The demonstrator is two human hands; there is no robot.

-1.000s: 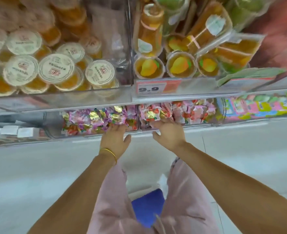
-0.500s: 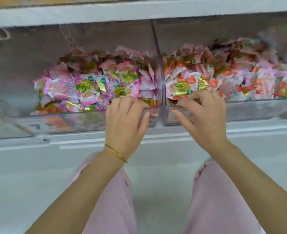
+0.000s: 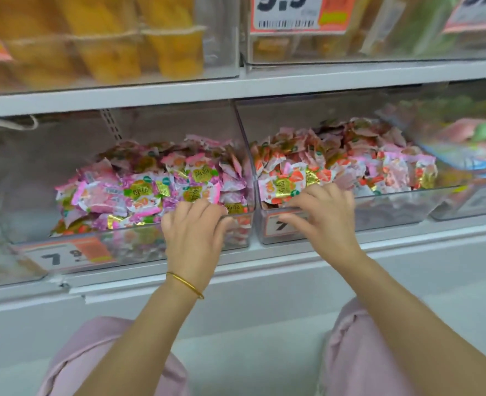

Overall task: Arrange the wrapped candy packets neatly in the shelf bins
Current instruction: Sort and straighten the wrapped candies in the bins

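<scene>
Two clear bins sit side by side on the shelf at mid-frame.

- Left bin (image 3: pixel 22 218): filled with pink-and-purple candy packets (image 3: pixel 150 192), heaped toward the front.
- Right bin (image 3: pixel 393 210): filled with red-and-pink candy packets (image 3: pixel 350 167).
- Left hand (image 3: pixel 193 235): fingers curled over the left bin's front rim and touching the packets. A gold bangle (image 3: pixel 184 284) is on the wrist.
- Right hand (image 3: pixel 324 215): fingers curled over the right bin's front rim, thumb against the outer wall.
- The hands are apart, one on each side of the divider between the bins.
- A "7.9" price tag (image 3: pixel 64 257) is fixed at lower left.
- Orange jelly cups (image 3: pixel 167 52) fill the shelf above.
</scene>
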